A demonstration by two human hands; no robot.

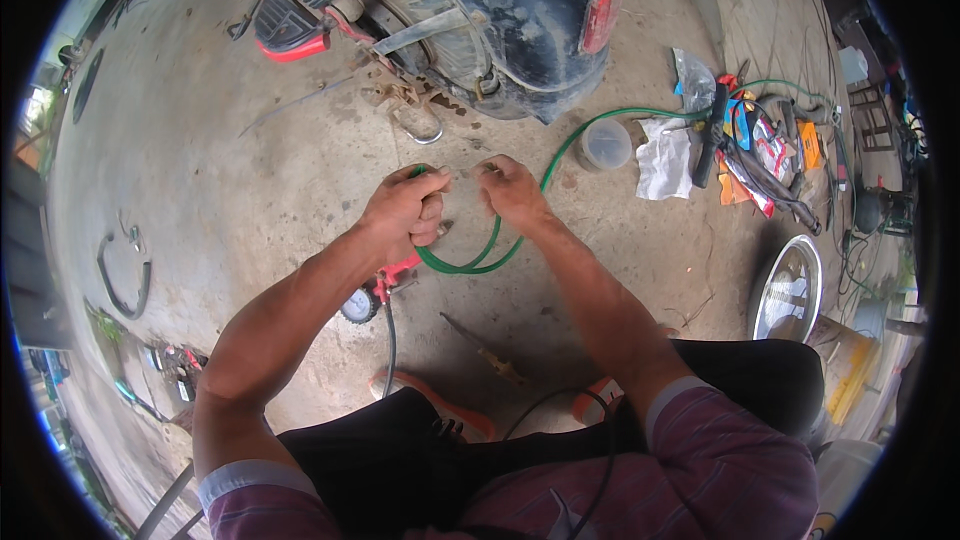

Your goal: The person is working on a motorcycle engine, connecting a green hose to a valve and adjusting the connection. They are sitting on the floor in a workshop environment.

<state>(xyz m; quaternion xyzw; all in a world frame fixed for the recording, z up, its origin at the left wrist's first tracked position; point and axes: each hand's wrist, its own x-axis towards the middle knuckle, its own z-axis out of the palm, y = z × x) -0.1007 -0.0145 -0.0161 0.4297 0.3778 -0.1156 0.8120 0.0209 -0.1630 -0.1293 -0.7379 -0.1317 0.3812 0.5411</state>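
My left hand and my right hand are close together above the concrete floor, each pinching an end of a short clear tube piece stretched between them. A thin green hose loops under both hands and runs off to the right. From under my left hand hangs a red inflator with a round pressure gauge and a black hose. Just beyond my hands stands the rear of a dusty motorbike.
A screwdriver lies on the floor near my feet. A clear plastic cup, a white rag, tools and packets sit at right, with a shiny wheel rim. A black rubber strip lies left.
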